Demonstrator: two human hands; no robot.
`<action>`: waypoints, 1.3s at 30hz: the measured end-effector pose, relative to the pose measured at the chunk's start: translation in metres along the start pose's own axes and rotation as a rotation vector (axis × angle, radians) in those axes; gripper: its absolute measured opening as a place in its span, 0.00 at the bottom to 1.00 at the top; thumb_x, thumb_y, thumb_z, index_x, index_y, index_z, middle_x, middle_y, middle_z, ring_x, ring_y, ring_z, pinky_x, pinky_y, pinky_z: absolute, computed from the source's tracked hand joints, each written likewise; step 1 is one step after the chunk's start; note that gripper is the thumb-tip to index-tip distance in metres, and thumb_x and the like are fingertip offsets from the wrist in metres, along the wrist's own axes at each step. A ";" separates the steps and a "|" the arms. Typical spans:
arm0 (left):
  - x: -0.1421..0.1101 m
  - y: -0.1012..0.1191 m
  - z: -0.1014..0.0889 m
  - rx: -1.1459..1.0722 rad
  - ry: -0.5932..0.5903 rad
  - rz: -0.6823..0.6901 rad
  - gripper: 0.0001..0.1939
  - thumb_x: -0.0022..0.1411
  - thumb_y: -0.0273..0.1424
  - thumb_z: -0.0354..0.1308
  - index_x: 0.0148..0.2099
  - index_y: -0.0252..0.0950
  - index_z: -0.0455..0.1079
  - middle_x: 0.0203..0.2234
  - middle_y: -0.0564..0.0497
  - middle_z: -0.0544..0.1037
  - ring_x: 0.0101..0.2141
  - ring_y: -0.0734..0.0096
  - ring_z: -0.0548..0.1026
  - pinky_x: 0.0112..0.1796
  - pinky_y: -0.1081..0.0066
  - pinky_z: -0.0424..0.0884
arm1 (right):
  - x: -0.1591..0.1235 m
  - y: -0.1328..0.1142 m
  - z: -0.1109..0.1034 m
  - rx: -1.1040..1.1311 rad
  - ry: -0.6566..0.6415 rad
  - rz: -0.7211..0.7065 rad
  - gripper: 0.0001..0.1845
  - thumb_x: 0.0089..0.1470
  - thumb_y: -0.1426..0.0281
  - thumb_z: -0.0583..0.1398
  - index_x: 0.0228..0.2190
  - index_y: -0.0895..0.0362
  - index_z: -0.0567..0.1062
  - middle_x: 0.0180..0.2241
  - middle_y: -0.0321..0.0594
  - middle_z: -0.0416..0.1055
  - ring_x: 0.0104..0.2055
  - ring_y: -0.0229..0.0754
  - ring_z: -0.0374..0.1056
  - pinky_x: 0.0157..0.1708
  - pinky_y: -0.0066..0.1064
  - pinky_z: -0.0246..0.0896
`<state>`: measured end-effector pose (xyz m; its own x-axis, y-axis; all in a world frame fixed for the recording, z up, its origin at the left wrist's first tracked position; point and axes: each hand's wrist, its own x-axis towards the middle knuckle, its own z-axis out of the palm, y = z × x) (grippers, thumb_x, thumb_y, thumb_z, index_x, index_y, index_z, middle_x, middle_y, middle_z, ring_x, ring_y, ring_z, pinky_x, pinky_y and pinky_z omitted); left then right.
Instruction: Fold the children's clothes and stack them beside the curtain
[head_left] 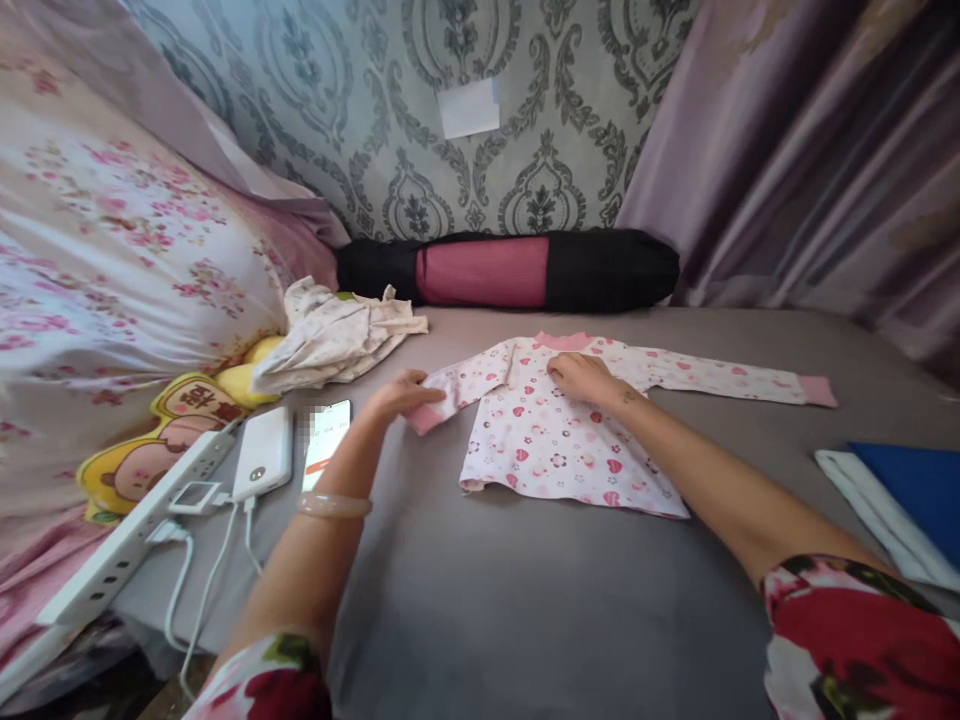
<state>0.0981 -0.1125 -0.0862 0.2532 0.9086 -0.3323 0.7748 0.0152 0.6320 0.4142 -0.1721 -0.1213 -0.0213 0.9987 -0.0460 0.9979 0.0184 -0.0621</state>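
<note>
A child's long-sleeved shirt (pixel 555 455), white with pink hearts and flowers, lies spread flat with its pink collar pointing away from me. My left hand (pixel 405 394) is closed on the pink cuff of the sleeve at the left, thumb on top. On the upper chest, just below the collar, rests my right hand (pixel 583 377), its fingers curled together on the fabric; the fingertips are partly hidden. The other sleeve (pixel 720 377) stretches out straight to the right.
The shirt lies on a grey surface (pixel 450 620). At left are a phone (pixel 328 440), a white power bank (pixel 264 452), a power strip (pixel 112 568) with cables, and crumpled pale clothing (pixel 337 335). A black-and-pink roll (pixel 480 272) lies behind; folded blue cloth (pixel 911 490) sits right.
</note>
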 end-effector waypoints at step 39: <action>0.088 0.020 -0.003 0.572 0.727 0.099 0.21 0.62 0.37 0.50 0.53 0.31 0.68 0.51 0.34 0.71 0.54 0.45 0.65 0.51 0.53 0.61 | 0.086 -0.095 0.052 0.334 0.197 0.043 0.31 0.65 0.55 0.46 0.63 0.56 0.58 0.67 0.50 0.47 0.68 0.53 0.41 0.64 0.50 0.30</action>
<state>0.1346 -0.0307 -0.1005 0.0581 0.9358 0.3477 0.9857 -0.1089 0.1285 0.3144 -0.0908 -0.1708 0.0646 0.9888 0.1342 0.9221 -0.0077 -0.3868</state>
